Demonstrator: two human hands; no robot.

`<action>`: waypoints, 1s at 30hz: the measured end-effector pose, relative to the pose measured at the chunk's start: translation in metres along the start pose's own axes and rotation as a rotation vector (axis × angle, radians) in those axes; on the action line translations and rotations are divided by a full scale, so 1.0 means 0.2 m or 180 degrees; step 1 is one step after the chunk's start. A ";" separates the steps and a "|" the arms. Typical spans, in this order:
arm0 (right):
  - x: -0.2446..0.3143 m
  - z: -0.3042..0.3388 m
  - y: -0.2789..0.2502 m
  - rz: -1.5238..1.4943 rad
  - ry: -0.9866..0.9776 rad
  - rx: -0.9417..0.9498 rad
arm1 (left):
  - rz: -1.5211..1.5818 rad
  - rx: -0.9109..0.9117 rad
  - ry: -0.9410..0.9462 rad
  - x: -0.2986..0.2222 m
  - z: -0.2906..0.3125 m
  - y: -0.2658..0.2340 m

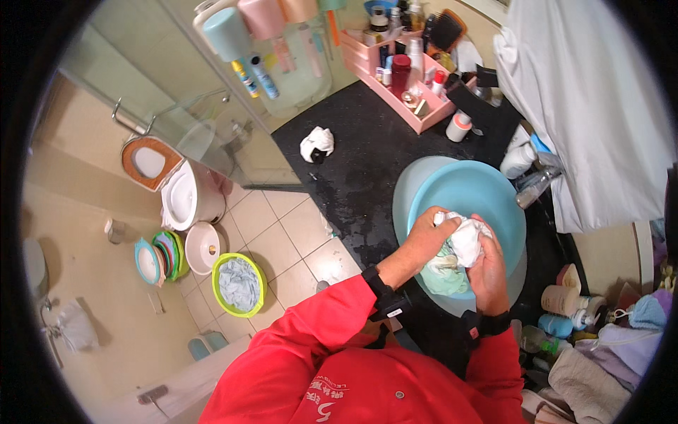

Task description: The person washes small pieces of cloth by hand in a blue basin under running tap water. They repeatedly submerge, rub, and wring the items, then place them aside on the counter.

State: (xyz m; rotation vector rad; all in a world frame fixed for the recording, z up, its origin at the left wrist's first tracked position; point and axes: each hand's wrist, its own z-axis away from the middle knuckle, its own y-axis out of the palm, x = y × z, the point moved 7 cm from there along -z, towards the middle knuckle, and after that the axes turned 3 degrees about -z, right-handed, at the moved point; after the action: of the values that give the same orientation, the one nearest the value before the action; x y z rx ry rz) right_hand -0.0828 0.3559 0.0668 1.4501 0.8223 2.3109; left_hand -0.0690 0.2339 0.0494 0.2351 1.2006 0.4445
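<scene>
Over a light blue plastic basin [462, 182], both my hands grip a bunched white cloth [467, 240]. My left hand [427, 237] closes on its left side, with the thumb pressed on top. On the other side, my right hand [489, 272] wraps its fingers around the cloth. A pale green cloth [445, 279] hangs below the white one, down in the basin; whether the two are joined I cannot tell. The basin sits in a pale sink [407, 191] set into a black countertop [353, 184]. My fingertips are partly hidden by the cloth.
A small white cloth [317, 144] lies on the counter. A pink organizer [424, 113] with cosmetics stands at the back, bottles [519, 161] at the right. A white curtain [593, 127] hangs there. Lower left, a green basin [240, 285] with cloth stands near the toilet [185, 194].
</scene>
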 end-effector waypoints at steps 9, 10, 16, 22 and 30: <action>-0.04 0.19 0.48 0.2589 -0.1522 0.0918 | 0.1401 -0.0354 -0.0032 0.00 0.13 -0.32; -0.08 0.23 0.56 0.2673 -0.1615 0.1263 | 0.1635 -0.0394 -0.0089 0.00 0.15 -0.40; -0.47 0.31 0.91 0.3558 -0.1714 0.1879 | 0.1772 -0.0961 -0.0189 -0.06 0.39 -0.86; -0.96 0.19 1.13 0.1886 -0.0893 0.0948 | 0.2182 -0.0546 -0.0436 -0.11 0.67 -1.22; -1.71 0.27 1.58 0.0989 0.0264 0.1450 | 0.2452 -0.1326 0.0349 -0.03 1.07 -1.99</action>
State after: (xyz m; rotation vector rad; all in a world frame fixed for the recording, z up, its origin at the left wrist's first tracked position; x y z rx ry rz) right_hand 0.1365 -0.0551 0.0281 1.7823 1.2956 2.5338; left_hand 0.2111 -0.1116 -0.0318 0.3107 1.0631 1.3763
